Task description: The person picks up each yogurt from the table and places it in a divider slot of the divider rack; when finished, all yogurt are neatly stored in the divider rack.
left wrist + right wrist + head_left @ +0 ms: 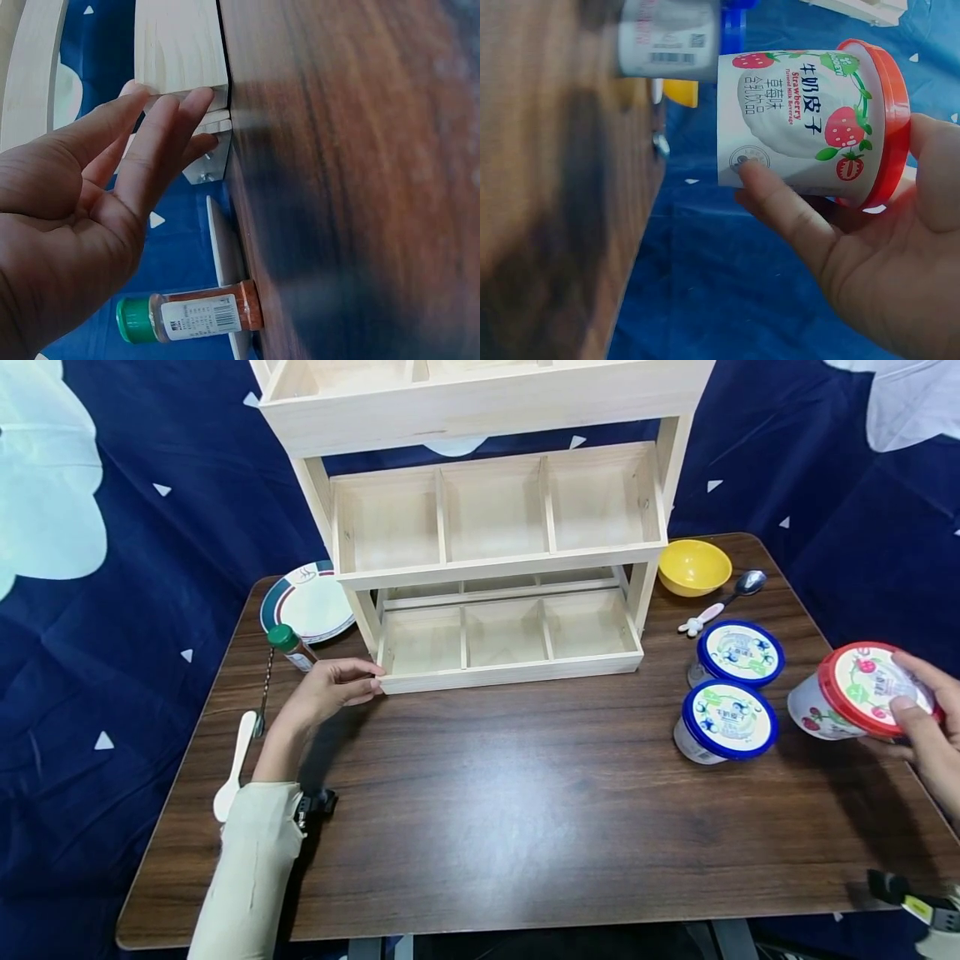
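Observation:
At the right, my right hand (933, 718) grips a white strawberry milk cup (802, 127) with a red lid, fingers and thumb around it. The cup is tilted and held off the table. Two blue-lidded cups (730, 720) stand to its left. My left hand (330, 693) touches the front left corner of the wooden shelf's (510, 677) bottom tray with fairly straight fingertips. A green-capped spice jar (202, 313) of reddish contents lies just behind that hand, leaning on the stacked plates (315, 602).
The three-tiered shelf has divided compartments. A yellow bowl (694, 567) and a spoon with a rabbit handle (720, 603) lie right of it. A white spoon (236, 764) and a thin twisted-handled spoon (265, 689) lie at the left of the brown table (525, 843).

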`<action>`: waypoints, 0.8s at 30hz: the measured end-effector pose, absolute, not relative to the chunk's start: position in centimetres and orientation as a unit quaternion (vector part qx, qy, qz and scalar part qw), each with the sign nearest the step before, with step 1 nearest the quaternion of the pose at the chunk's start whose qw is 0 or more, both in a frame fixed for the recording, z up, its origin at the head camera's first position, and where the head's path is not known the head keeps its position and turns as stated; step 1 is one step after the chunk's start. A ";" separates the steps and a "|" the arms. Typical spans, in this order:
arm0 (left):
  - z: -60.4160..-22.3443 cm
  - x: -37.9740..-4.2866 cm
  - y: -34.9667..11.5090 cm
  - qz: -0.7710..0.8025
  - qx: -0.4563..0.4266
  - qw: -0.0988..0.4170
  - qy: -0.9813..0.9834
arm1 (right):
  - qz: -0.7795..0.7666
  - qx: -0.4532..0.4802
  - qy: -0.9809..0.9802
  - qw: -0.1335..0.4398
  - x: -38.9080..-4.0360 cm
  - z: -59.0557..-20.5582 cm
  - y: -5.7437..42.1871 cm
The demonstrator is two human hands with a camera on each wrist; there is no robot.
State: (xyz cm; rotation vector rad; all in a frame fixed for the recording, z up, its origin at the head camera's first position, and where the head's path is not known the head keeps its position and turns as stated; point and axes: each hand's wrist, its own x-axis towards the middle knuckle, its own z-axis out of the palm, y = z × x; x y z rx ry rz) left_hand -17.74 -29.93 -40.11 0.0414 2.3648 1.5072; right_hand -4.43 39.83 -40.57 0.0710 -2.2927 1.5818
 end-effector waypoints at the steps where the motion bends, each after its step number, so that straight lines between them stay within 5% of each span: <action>1: -40.1 -17.7 -29.9 0.531 0.015 0.166 0.830 | 0.554 0.020 -0.812 0.181 -4.6 -40.3 39.8; 24: -40.2 -17.8 -29.7 0.526 0.015 0.167 0.834 | 0.464 0.026 -0.859 0.216 -7.1 -36.5 35.9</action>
